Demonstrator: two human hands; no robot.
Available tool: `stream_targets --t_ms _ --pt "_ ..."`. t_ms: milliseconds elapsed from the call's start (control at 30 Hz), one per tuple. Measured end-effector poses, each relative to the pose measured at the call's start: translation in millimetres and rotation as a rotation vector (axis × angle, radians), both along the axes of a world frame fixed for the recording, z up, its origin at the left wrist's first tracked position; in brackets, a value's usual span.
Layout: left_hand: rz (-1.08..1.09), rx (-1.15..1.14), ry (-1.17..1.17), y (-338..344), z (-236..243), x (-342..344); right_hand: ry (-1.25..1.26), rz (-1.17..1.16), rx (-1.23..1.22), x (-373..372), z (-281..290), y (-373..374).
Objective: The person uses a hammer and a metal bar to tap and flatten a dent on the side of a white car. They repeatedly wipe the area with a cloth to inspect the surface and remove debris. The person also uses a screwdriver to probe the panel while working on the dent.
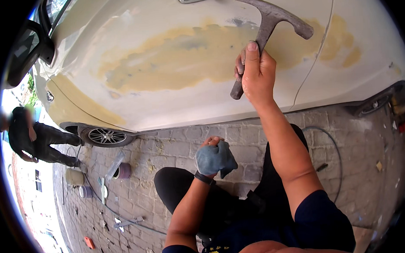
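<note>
Scanning for lettering, and there's nothing you can read here! Down on the chest of your dark shirt (pixel 324 220) sits a yellow emblem (pixel 214 252), fan-shaped, small marks in a row above it, too tiny to make out. And toward the front of the pale car (pixel 188 102), a small dark badge (pixel 50 96), its design unclear!

I look down on paving (pixel 142 195) of grey-brown blocks laid in uneven rows, scattered with small scraps. On my right a dark hose (pixel 339 164) curves across it. Along my left edge daylight blazes so hard that the ground and whatever lies beyond wash out to white. I catch a sliver of green foliage (pixel 32 90) there, and a person (pixel 47 138) in dark clothes against the glare. My right side is dimmer.
</note>
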State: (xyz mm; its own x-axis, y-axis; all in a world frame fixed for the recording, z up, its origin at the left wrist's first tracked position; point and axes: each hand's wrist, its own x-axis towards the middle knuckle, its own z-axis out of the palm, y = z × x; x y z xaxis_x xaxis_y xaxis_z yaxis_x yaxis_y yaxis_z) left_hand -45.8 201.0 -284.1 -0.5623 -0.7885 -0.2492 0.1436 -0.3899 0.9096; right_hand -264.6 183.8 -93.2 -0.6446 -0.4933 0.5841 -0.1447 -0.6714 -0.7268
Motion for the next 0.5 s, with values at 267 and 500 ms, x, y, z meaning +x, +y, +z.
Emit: stream_targets --t_ms 267,500 --pt "0.047 -0.013 -0.003 1.4 6.5 6.7 -0.100 0.180 -0.165 14.8 2.6 38.0" --pt "0.047 -0.335 -0.241 3.8 12.0 -9.0 0.090 0.218 -0.001 -2.8 -18.6 86.6"
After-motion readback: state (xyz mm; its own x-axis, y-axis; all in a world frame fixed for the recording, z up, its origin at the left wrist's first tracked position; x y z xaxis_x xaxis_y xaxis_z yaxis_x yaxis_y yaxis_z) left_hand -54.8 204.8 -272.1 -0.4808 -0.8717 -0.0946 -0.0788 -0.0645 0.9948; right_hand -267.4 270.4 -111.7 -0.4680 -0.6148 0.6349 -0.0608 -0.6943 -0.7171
